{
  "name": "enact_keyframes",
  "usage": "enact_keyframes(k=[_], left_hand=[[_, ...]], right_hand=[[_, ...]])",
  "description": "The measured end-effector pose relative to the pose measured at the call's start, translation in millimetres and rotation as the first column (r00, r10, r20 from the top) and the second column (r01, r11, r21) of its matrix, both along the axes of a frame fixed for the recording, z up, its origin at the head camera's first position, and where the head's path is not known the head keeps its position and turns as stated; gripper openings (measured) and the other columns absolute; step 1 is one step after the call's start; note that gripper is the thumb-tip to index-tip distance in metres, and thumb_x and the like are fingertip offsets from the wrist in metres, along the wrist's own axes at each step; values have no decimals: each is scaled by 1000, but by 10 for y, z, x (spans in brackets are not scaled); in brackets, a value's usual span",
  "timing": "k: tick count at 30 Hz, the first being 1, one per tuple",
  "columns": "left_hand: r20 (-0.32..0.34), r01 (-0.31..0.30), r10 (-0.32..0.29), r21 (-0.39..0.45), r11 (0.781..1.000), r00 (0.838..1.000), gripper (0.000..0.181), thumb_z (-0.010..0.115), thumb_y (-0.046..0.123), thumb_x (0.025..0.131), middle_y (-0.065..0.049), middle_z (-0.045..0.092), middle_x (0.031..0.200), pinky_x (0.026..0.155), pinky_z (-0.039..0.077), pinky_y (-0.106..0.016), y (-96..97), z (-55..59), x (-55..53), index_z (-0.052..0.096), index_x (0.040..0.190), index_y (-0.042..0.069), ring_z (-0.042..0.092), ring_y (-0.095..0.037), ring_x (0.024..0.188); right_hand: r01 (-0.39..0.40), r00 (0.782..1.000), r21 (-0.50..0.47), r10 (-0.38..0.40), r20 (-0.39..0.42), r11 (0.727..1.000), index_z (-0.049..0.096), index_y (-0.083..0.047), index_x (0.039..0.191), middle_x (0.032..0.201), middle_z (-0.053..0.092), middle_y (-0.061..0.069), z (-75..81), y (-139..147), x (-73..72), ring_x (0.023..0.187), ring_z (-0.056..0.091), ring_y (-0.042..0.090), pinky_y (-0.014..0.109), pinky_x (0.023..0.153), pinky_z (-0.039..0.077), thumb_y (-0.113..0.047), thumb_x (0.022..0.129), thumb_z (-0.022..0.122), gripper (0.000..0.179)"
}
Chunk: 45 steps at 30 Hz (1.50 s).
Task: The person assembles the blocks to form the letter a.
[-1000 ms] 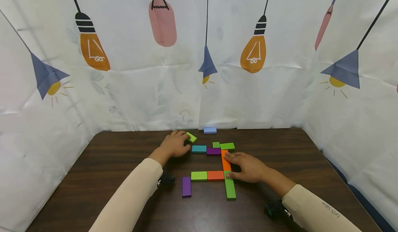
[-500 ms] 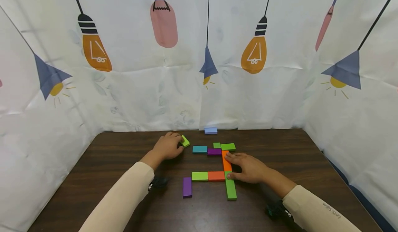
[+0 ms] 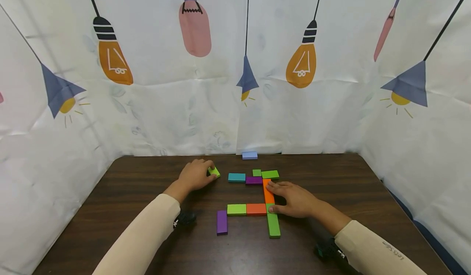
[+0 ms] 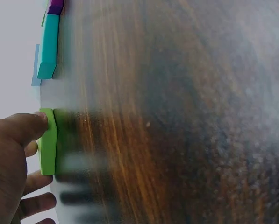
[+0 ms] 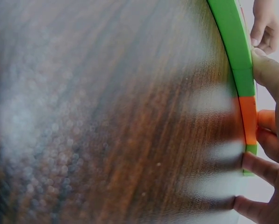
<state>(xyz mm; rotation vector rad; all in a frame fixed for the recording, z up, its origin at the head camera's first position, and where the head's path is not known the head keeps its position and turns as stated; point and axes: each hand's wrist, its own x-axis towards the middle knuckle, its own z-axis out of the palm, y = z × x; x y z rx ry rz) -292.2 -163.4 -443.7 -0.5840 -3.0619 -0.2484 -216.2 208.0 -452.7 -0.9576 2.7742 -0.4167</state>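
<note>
My left hand (image 3: 194, 174) is at the back left of the table and pinches a lime-green block (image 4: 48, 144); its thumb presses the block in the left wrist view, fingers behind. My right hand (image 3: 296, 199) rests with spread fingers, the fingertips on the upright orange block (image 3: 268, 191) and the thumb on the long green block (image 3: 273, 225) below it. A red-orange block (image 3: 255, 209), another lime block (image 3: 236, 209) and a purple block (image 3: 222, 222) run leftward from there. Above the orange block lie a dark purple block (image 3: 254, 181) and a teal block (image 3: 236, 177).
A small green block (image 3: 256, 172) and a longer green one (image 3: 270, 174) lie behind the purple block. The light blue block (image 3: 250, 155) sits at the table's back edge, before a patterned curtain (image 3: 213, 115). The dark wooden table (image 3: 121, 226) spreads around.
The left hand has drawn the lime-green block leftward and slightly toward me, away from the teal block, and the block has turned a little. My right hand stays where it was.
</note>
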Motion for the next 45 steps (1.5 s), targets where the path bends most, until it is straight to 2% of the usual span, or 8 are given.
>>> enact_keyframes(k=[4,12,19,25,33,41,45], left_hand=[[10,1,-1,-5,1000,1000,42,72,38,94,-9,66,113,88,49,-56,3,-13,-2,65,128,14,61,-35,106],[7,3,-3,6,1000,1000,43,73,35,92,-8,66,117,86,49,-54,-4,32,86,63,128,12,60,-33,108],[-2,25,-25,75,997,1000,46,74,36,91,-7,64,126,86,52,-53,-37,3,192,63,130,13,60,-32,115],[-31,58,-55,115,992,998,46,75,37,91,-7,63,131,86,54,-52,-45,1,347,64,128,13,59,-31,119],[-75,135,-124,158,978,989,42,78,36,88,-4,66,126,87,54,-49,16,48,620,67,122,14,61,-28,118],[-102,160,-143,189,969,984,41,81,40,86,0,67,122,83,55,-45,46,84,879,68,117,17,63,-24,112],[-107,168,-149,201,965,983,40,82,41,84,2,68,119,87,55,-45,36,92,987,69,115,18,62,-24,114]], right_hand=[[5,1000,-1,-5,5,1000,40,-16,159,162,37,2,-2,4,6,146,37,33,61,112,34,-68,96,54,83],[12,1000,1,-12,13,1000,41,-16,158,162,38,2,11,-4,-1,146,37,33,61,112,34,-69,95,54,83],[13,1000,7,-13,14,1000,40,-17,159,162,37,1,24,-4,1,147,36,32,61,113,33,-66,96,56,81],[17,1000,4,-17,18,1000,41,-17,159,162,38,1,35,-11,6,147,36,33,62,113,33,-66,96,57,81],[12,1000,9,-12,18,1000,41,-16,159,162,37,1,33,-12,6,147,36,33,61,113,33,-66,96,56,82],[5,1000,8,-5,15,1000,40,-16,159,163,37,2,21,-10,0,147,36,33,60,113,33,-67,96,55,83],[6,1000,8,-6,16,1000,40,-15,159,163,37,2,26,-13,3,147,36,33,61,113,33,-67,96,55,83]])
